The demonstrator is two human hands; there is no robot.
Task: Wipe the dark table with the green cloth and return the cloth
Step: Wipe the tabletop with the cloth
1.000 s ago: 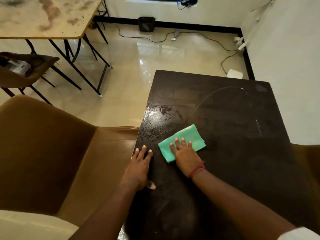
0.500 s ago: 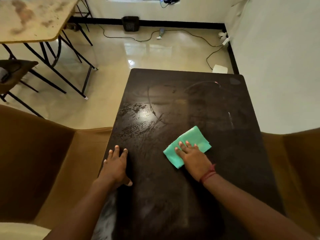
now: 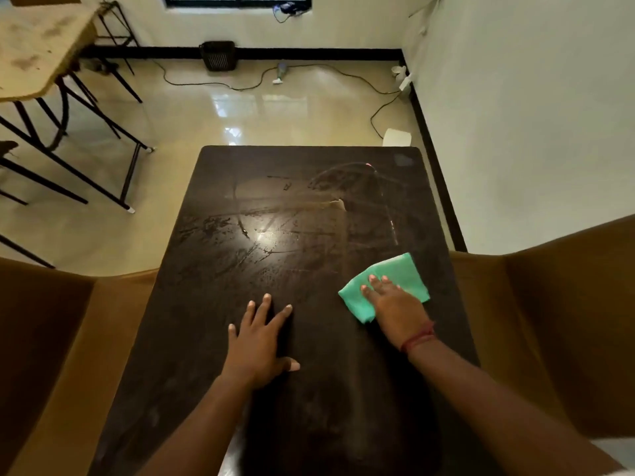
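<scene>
The dark table (image 3: 295,201) fills the middle of the head view, streaked with wet smears and a bright glare spot. A folded green cloth (image 3: 402,269) lies flat near the table's right edge. My right hand (image 3: 395,304) presses down on the cloth with straight fingers; a red thread is tied round the wrist. My left hand (image 3: 261,341) rests flat on the bare tabletop, fingers spread, well to the left of the cloth.
Brown padded chairs stand on the left (image 3: 51,338) and right (image 3: 567,321) of the table. A stained beige table (image 3: 31,49) with black legs is at the far left. Cables, a black basket (image 3: 220,55) and a white box (image 3: 397,136) lie on the glossy floor.
My right hand has slid the green cloth from the table's left-middle across to its right side. My left hand has moved from the left edge toward the middle.
</scene>
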